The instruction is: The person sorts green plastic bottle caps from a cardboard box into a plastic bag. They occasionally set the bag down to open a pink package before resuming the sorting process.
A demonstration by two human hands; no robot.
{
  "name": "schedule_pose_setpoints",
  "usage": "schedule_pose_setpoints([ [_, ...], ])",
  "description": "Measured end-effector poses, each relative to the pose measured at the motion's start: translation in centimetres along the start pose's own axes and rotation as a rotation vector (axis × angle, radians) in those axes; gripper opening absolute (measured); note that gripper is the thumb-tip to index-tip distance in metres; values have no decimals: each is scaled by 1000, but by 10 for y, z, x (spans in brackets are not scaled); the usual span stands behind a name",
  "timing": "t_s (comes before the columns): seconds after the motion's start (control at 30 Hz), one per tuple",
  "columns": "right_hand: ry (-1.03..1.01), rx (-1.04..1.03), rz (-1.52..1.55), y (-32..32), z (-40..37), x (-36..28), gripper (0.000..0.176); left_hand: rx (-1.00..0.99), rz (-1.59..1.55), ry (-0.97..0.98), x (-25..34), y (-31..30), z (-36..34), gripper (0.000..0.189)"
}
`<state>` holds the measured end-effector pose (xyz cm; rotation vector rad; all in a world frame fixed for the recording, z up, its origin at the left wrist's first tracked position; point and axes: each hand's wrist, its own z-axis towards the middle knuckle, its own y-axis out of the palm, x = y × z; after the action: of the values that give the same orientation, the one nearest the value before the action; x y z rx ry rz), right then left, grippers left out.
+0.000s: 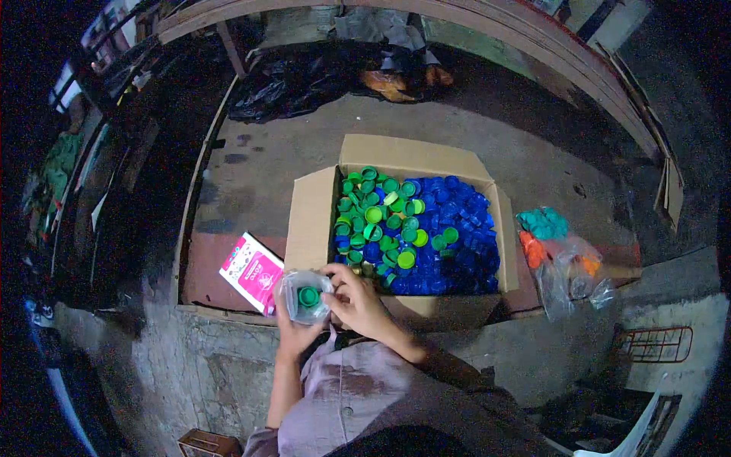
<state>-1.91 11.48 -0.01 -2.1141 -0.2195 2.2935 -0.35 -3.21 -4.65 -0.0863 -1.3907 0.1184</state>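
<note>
My left hand [295, 333] is wrapped round the underside of a clear plastic bag [288, 293], whose mouth faces up. Inside the bag lies a green bottle cap [308, 296]. At the bag's right rim, my right hand [359, 302] has thumb and fingers closed on the plastic; part of that grip is hidden. Just beyond my right hand stands an open cardboard box [314, 221]. Green bottle caps [371, 215] fill its left side, and blue bottle caps [449, 263] fill the right, with some green ones on top.
A pink and white packet [255, 272] lies left of the box. To the right are clear bags holding teal caps [543, 223] and orange caps [534, 249]. Black plastic sheeting [293, 87] lies at the table's back, below a wooden beam [495, 15].
</note>
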Motion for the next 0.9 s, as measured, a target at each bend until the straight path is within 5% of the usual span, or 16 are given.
schedule_pose_setpoints([
  [0.13, 63, -124, 119, 6, 10, 8, 28, -59, 36, 87, 5, -33, -5, 68],
  [0.2, 32, -102, 101, 16, 15, 27, 27, 37, -96, -367, -17, -42, -6, 55],
  [0.33, -58, -213, 119, 9, 16, -53, 31, -23, -267, -183, 61, -56, 7, 33],
  [0.4, -92, -172, 29, 16, 28, -35, 32, 40, -212, -152, 62, -49, 13, 29],
  [0.47, -120, -131, -53, 21, 21, -25, 33, 173, -90, -389, 49, -46, 20, 27],
  [0.6, -71, -225, 80, 19, 9, -59, 35, 158, -256, -186, 80, -59, 13, 18],
  [0.67, -206, -131, 28, 26, 18, -41, 35, 239, -189, -213, 76, -53, 21, 17],
  [0.83, -13, -237, 136, 5, 13, -76, 32, 198, -196, -169, 113, -42, 32, 16],
  [0.9, -238, -149, -47, 5, 19, -63, 29, 151, -285, -171, 123, -45, 38, 21],
])
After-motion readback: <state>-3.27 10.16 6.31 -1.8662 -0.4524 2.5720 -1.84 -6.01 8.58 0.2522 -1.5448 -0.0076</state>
